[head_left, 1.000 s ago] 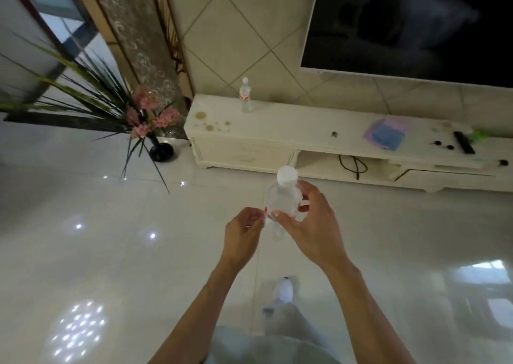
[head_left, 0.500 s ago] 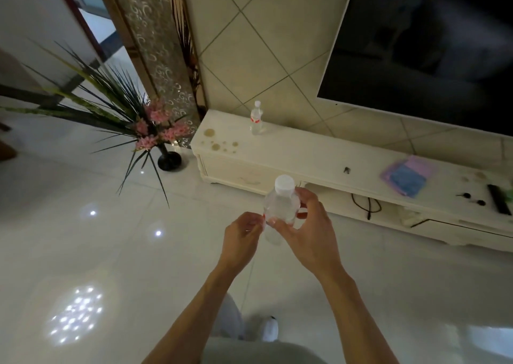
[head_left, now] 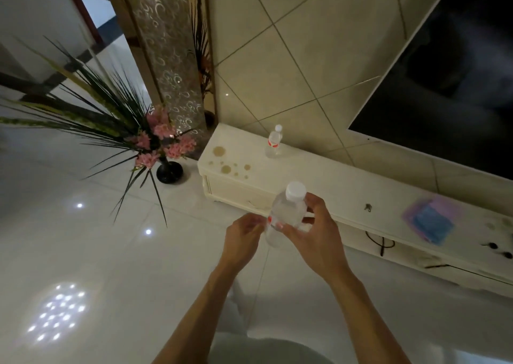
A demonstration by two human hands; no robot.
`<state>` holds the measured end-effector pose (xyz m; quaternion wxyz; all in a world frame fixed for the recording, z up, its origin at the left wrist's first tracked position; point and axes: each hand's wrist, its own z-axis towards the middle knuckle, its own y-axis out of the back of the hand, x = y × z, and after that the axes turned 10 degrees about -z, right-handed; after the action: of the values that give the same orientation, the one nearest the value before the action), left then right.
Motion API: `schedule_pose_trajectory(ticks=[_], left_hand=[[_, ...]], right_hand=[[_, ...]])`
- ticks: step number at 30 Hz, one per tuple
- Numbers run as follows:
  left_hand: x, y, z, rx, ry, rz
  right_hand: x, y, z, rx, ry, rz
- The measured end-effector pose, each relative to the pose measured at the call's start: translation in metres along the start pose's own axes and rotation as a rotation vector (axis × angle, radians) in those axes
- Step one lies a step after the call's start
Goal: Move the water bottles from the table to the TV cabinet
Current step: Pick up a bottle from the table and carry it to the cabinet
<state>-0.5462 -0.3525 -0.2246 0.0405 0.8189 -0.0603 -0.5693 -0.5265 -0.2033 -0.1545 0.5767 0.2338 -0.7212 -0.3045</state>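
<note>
A clear water bottle (head_left: pixel 287 212) with a white cap and red label is held upright in front of me. My right hand (head_left: pixel 313 233) wraps its body, and my left hand (head_left: pixel 243 237) touches its lower left side. The bottle's lower part is hidden behind my fingers. The white TV cabinet (head_left: pixel 327 186) runs from the middle to the right edge, just beyond the hands. A second water bottle (head_left: pixel 274 142) stands upright on the cabinet's left end, near the wall.
A black vase of pink flowers and long leaves (head_left: pixel 155 147) stands on the glossy floor left of the cabinet. On the cabinet lie a blue and pink cloth (head_left: pixel 433 219) and small dark items. A dark TV (head_left: pixel 449 66) hangs above. Cables (head_left: pixel 381 245) sit in the open shelf.
I have moved closer to the cabinet, which now looks larger and nearer. Both hands keep the same hold on the bottle.
</note>
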Motion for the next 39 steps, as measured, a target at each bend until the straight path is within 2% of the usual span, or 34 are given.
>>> schedule_pose_trajectory(ticks=[8, 18, 25, 39], left_hand=[[-0.036, 0.050, 0.093, 0.059, 0.012, 0.030], [-0.045, 0.044, 0.146, 0.057, 0.062, 0.033], [-0.070, 0.017, 0.205, 0.063, 0.034, 0.074], [-0.107, -0.065, 0.329, 0.067, 0.169, 0.143]], right_hand=[[0.048, -0.023, 0.085, 0.004, -0.053, 0.033], [0.050, -0.036, 0.158, 0.033, -0.100, -0.010], [0.032, -0.022, 0.232, 0.090, -0.117, 0.020], [-0.020, 0.022, 0.374, 0.179, -0.128, 0.123]])
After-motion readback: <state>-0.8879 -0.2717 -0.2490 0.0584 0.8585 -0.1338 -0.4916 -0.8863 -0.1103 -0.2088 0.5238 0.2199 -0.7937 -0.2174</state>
